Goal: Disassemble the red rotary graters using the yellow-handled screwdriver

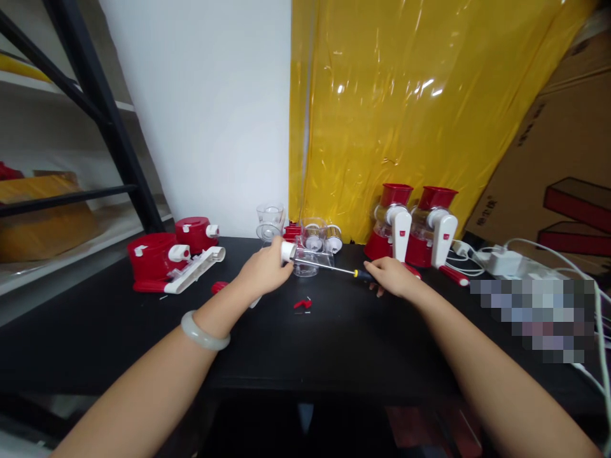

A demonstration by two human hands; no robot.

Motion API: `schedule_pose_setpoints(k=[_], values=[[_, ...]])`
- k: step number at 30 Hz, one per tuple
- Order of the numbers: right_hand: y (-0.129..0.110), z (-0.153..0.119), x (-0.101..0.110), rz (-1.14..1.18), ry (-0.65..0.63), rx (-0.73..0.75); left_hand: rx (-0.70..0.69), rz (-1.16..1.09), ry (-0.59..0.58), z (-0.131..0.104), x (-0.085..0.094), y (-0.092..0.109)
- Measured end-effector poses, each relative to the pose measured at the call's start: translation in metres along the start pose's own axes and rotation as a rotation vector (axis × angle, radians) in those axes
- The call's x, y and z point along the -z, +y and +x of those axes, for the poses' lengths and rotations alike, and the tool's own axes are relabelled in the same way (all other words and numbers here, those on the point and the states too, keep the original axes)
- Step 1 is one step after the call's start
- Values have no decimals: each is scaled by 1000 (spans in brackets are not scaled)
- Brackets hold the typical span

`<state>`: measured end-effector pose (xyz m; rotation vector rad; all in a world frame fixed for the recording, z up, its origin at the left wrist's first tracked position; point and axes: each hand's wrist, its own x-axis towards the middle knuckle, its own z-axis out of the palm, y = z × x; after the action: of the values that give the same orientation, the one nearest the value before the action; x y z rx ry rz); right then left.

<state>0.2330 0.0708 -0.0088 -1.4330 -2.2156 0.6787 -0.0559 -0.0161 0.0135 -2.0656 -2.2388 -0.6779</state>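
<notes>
My left hand (267, 268) is closed round a small white part (287, 252) above the middle of the black table. A screwdriver (329, 266) with a black and yellow handle is in my right hand (387, 276), its shaft pointing left so that the tip reaches the white part. Behind the shaft stands a clear plastic piece (305, 269). On the table below lies a small red part (302, 305) with tiny metal pieces beside it. Partly behind my left forearm is another red piece (219, 287).
Red housings (153, 261) and a long white piece (200, 267) sit at the left. Two red-and-white grinders (389, 226) (433, 229) stand at the back right. White cables and a power adapter (504, 261) lie at the right of the table (353, 356).
</notes>
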Motion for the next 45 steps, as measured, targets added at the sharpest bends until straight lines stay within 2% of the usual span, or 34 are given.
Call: schedule_pose_setpoints(k=[2,4,8,12,19,24,30,33,36,41,45], values=[[0,-1,-1,46,-102,-45,-11,17,11,-1,1,1],[-3,-3,-2,-7,-91,-13,-14,17,20,1,0,-1],[-12,-9,-3,-323,132,158,-17,5,21,4,-2,-7],[-15,-10,-5,-584,311,176,-4,-39,15,6,-5,-9],[-15,-15,-4,-760,437,246,113,-285,-182,5,-4,-6],[-19,-20,-2,-800,543,347,167,-405,-234,8,-7,-11],[-26,-29,2,-861,631,432,217,-597,-365,11,-10,-16],[-29,-30,1,-838,604,398,219,-561,-331,11,-10,-15],[-28,-26,-1,-715,538,281,184,-429,-251,9,-8,-12],[-15,-9,4,-234,309,12,8,-130,12,2,-1,-3],[-6,0,9,87,100,-165,-74,-46,102,-3,4,5]])
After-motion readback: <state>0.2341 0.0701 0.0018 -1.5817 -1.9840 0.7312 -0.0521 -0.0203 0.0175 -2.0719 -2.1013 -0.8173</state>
